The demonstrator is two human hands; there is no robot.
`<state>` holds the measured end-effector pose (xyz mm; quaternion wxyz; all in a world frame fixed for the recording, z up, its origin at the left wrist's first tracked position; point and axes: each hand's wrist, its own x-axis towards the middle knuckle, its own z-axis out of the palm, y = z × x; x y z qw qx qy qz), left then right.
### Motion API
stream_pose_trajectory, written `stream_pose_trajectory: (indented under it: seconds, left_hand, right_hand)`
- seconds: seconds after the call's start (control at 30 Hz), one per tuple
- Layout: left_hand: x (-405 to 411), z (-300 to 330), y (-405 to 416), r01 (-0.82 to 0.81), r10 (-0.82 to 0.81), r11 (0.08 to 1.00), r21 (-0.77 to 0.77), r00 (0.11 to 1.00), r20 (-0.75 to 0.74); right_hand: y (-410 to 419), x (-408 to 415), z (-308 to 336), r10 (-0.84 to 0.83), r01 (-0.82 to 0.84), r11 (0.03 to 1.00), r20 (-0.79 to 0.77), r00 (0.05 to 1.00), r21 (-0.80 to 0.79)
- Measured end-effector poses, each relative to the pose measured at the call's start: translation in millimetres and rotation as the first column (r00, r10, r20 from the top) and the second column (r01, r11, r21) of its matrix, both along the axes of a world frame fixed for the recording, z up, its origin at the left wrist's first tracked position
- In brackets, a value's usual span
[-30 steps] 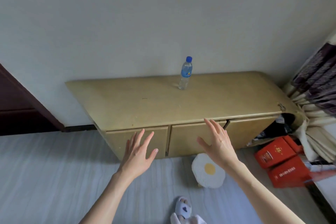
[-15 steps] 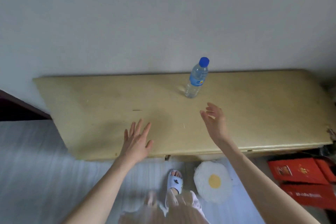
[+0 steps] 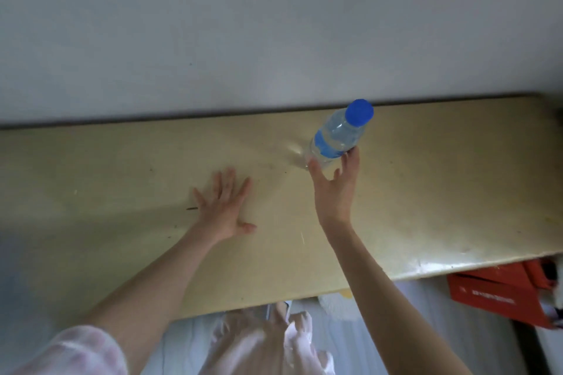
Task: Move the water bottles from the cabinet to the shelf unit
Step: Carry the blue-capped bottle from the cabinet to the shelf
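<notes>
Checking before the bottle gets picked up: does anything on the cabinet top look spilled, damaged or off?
Nothing stands out. The water bottle stands capped on the cabinet top, no spill visible. The right hand is open at its base; the left hand rests flat.

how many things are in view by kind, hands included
bottle: 1
cabinet: 1
hands: 2, left hand flat on the cabinet top, right hand with fingers reaching around the bottle
red boxes: at least 1, count unclear, partly hidden
total: 5 at least
</notes>
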<state>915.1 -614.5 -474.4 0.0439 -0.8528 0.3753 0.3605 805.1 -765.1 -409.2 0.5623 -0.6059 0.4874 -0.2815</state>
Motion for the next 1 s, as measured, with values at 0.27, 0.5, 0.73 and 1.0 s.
stream_pose_trajectory:
  seconds: [0.27, 0.5, 0.73, 1.0]
  left_hand:
    - [2.1, -6.9, -4.5, 0.051, -0.052, 0.994, 0.099, 0.999, 0.006]
    - [4.3, -7.7, -1.7, 0.068, -0.068, 0.994, 0.085, 0.998, -0.003]
    - [6.2, 22.9, -23.1, 0.098, -0.096, 0.995, 0.028, 0.994, -0.059]
    - [-106.8, 114.5, -84.3, 0.519, -0.523, 0.764, -0.384, 0.846, 0.103]
  right_hand:
    - [-33.7, 39.9, -1.3, -0.211, 0.218, 0.974, 0.111, 0.971, -0.061]
    - [-37.6, 16.5, 5.9, -0.155, 0.156, 0.987, 0.034, 0.987, -0.038]
    - [-4.8, -81.2, 34.0, -0.223, 0.222, 0.974, 0.012, 0.975, 0.054]
    - [41.9, -240.7, 104.3, -0.518, 0.522, 0.851, 0.072, 0.852, -0.059]
